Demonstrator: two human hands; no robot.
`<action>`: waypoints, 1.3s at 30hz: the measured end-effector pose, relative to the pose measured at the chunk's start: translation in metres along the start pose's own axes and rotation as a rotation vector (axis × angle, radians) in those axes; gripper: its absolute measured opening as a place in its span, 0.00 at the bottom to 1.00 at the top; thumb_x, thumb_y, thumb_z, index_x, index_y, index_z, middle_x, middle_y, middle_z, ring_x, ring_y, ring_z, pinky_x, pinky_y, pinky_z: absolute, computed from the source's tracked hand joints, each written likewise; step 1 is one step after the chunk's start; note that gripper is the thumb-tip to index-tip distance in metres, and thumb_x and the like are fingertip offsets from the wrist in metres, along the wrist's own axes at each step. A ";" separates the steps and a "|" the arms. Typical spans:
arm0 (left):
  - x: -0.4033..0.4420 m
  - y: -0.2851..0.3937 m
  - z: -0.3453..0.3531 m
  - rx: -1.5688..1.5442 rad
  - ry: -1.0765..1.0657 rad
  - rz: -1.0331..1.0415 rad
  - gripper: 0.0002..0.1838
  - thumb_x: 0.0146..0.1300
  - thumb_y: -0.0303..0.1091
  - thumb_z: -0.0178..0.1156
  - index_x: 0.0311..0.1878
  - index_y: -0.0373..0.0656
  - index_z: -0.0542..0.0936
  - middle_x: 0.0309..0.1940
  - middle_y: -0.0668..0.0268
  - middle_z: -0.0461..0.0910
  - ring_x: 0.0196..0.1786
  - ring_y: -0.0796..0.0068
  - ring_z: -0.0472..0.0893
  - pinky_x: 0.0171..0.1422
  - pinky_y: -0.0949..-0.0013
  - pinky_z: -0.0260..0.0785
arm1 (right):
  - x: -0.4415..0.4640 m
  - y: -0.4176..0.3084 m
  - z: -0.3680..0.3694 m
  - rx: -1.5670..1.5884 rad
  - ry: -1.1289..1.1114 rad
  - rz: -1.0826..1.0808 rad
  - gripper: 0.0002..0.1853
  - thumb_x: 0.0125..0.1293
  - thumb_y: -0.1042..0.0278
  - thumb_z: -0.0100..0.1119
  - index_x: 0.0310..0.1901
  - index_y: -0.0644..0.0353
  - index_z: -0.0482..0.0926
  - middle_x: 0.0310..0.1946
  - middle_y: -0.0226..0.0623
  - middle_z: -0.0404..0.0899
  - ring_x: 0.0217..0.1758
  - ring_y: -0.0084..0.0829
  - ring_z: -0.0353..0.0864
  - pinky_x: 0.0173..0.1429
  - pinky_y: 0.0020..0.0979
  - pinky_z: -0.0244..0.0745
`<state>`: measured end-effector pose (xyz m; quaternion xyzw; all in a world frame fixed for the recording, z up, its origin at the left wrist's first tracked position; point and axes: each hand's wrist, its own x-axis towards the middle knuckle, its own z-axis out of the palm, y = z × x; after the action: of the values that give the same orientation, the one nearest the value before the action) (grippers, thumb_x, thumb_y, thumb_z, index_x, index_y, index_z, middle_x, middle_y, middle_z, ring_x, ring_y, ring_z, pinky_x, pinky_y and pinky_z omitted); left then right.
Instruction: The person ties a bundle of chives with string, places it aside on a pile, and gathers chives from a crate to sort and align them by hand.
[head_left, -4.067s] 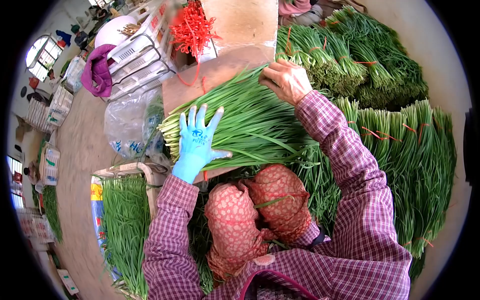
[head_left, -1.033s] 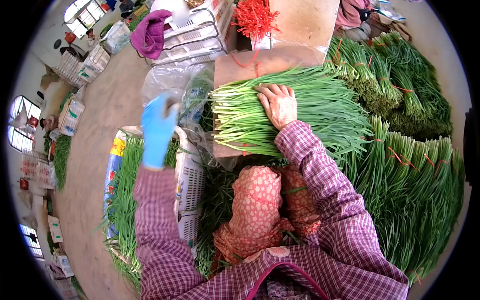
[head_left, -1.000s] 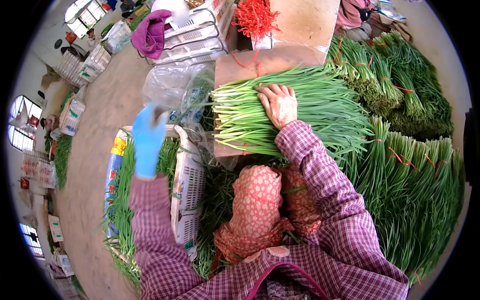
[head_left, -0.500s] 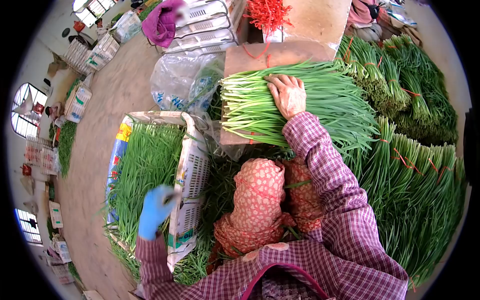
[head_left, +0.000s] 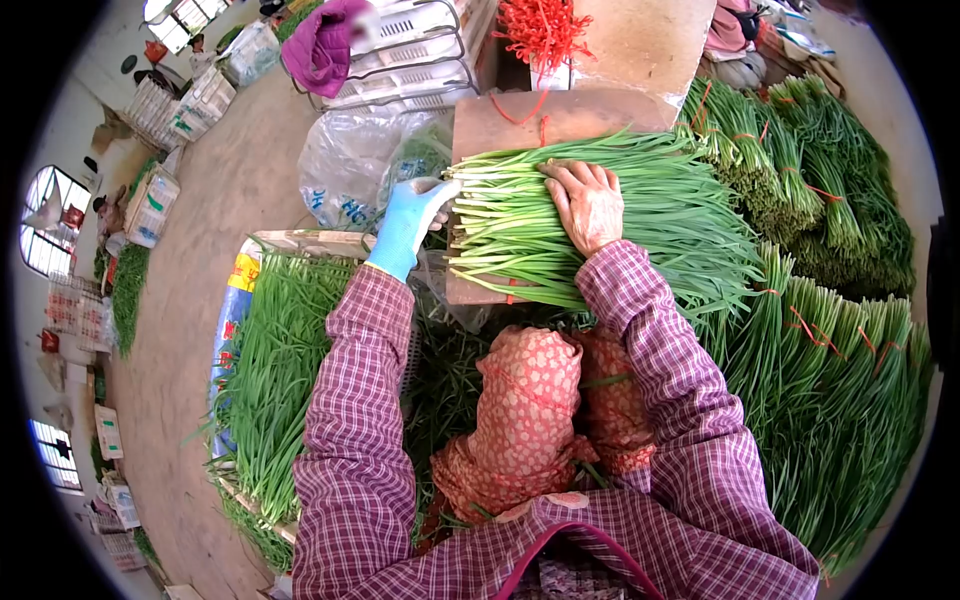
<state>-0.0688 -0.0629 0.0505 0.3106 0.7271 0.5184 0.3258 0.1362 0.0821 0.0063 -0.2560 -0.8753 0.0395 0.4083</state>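
Note:
A broad layer of garlic chives lies across a brown board, pale stem ends to the left. My right hand, bare, rests on top of the stalks with its fingers stretched out. At the stem ends is my left hand in a light blue glove, thumb and fingers closed together at the outermost stalks. Part of its grip is hidden behind the glove. The board shows at its upper edge, with red ties heaped beyond it.
A white crate full of loose green leaves stands at left. Clear plastic bags lie behind my left hand. Tied chive bundles are stacked at right. White crates carry a purple garment. Patterned cloth covers my knees.
My left hand has moved up and right from above the leaf crate to the stem ends. The right hand stays on the chives, while the view has shifted slightly.

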 end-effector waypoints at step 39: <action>-0.049 0.005 0.059 1.552 -0.223 0.797 0.73 0.26 0.66 0.76 0.75 0.41 0.49 0.73 0.55 0.51 0.76 0.53 0.50 0.77 0.45 0.39 | 0.001 0.005 0.008 -0.031 -0.030 0.041 0.12 0.67 0.56 0.54 0.48 0.41 0.82 0.45 0.27 0.81 0.52 0.35 0.75 0.60 0.40 0.64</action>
<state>0.0079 -0.0675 0.0478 0.7241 0.6756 -0.0802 -0.1132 0.1321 0.0875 0.0004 -0.2794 -0.8765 0.0379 0.3901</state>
